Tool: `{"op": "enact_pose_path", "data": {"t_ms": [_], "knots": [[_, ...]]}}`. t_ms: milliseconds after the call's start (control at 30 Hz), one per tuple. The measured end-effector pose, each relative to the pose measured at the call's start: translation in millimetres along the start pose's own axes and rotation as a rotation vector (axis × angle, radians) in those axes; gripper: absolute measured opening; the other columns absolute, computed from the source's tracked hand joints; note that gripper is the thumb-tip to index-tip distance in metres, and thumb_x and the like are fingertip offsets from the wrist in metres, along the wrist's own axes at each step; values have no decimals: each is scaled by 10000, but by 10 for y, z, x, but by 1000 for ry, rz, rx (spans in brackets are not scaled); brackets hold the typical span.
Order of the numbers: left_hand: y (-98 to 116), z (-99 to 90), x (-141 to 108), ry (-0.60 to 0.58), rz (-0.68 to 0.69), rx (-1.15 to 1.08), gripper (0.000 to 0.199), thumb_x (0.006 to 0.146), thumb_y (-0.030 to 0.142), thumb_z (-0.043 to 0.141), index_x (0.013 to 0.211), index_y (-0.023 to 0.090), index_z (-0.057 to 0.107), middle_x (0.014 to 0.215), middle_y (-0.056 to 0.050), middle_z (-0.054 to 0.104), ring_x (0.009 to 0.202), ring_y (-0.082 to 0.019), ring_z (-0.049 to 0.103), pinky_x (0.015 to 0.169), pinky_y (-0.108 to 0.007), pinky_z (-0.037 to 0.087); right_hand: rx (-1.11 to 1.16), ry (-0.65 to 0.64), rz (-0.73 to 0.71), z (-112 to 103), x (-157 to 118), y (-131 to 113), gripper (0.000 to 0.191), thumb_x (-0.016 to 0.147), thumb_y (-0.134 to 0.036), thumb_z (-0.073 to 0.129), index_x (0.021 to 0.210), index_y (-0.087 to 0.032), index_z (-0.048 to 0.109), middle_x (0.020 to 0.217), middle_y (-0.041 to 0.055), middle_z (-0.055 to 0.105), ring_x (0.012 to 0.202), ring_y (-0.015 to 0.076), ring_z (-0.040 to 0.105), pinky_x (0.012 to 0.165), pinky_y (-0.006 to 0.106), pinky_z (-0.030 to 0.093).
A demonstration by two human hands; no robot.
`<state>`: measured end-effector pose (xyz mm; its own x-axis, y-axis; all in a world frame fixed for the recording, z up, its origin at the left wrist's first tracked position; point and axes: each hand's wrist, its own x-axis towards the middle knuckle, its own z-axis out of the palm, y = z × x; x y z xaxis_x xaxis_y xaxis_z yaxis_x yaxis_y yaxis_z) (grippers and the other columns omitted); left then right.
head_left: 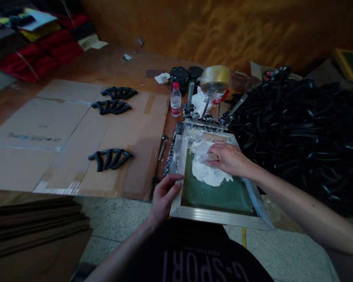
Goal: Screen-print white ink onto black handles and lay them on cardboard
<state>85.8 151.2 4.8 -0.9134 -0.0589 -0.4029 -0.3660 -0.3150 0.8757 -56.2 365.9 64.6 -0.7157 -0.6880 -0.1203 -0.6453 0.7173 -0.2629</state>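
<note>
A screen printing frame (214,215) with silver metal sides and a green mesh lies in front of me, its far side at a clamp bar (206,124). Thick white ink (210,174) is spread over the upper middle of the mesh. My left hand (165,192) is closed on the near left side of the frame, thumb on top. Over the ink, my right hand (226,157) grips a small squeegee (212,157) with a tan edge showing; the rest of it is hidden by fingers and ink. What lies under the mesh is hidden.
Three black slatted plastic pieces (111,159) lie on flattened cardboard (76,129) at left. A large heap of black parts (291,137) fills the right. Behind the frame stand a red-capped bottle (175,100), dark jars (179,75) and a tape roll (214,77).
</note>
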Motion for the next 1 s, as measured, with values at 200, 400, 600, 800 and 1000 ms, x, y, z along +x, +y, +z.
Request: {"op": "enact_pose_path", "data": {"t_ms": [200, 400, 600, 800, 1000], "knots": [[-5, 30, -22, 56, 5, -4, 303, 694, 412, 728, 862, 165, 680, 781, -36, 699, 644, -151, 605, 592, -248, 459, 159, -49, -166, -76, -354, -124, 140, 761, -102, 666, 859, -200, 644, 826, 24, 647, 856, 181, 566, 713, 273, 403], [27, 36, -13, 37, 6, -43, 289, 697, 405, 732, 851, 169, 665, 736, 2, 659, 570, -103, 537, 553, -220, 427, 208, -79, -102, -327, -254, 138, 158, 767, -308, 740, 856, -204, 662, 854, 19, 651, 859, 184, 609, 736, 272, 429], [36, 31, -10, 22, -10, -26, 304, 709, 422, 718, 875, 178, 644, 720, 13, 641, 526, -90, 497, 516, -212, 401, 38, -1, 54, -196, 124, 408, 318, 749, -315, 742, 1037, -202, 666, 998, 46, 662, 963, 230, 615, 811, 307, 451], [151, 17, -25, 61, 110, 195, 318, 794, 496, 619, 873, 195, 682, 811, -18, 675, 707, -158, 584, 632, -250, 449, -47, 303, 163, -327, 95, 515, 582, 799, -454, 679, 1326, -248, 544, 1167, 82, 602, 1040, 259, 581, 829, 355, 481], [432, 124, 26, 202, 373, 346, 462, 888, 579, 428, 930, 204, 694, 986, -48, 697, 937, -225, 606, 826, -308, 455, 266, 669, 410, -373, -305, 1402, 331, 871, -388, 565, 1127, -205, 668, 964, 65, 672, 761, 180, 614, 719, 343, 522]]}}
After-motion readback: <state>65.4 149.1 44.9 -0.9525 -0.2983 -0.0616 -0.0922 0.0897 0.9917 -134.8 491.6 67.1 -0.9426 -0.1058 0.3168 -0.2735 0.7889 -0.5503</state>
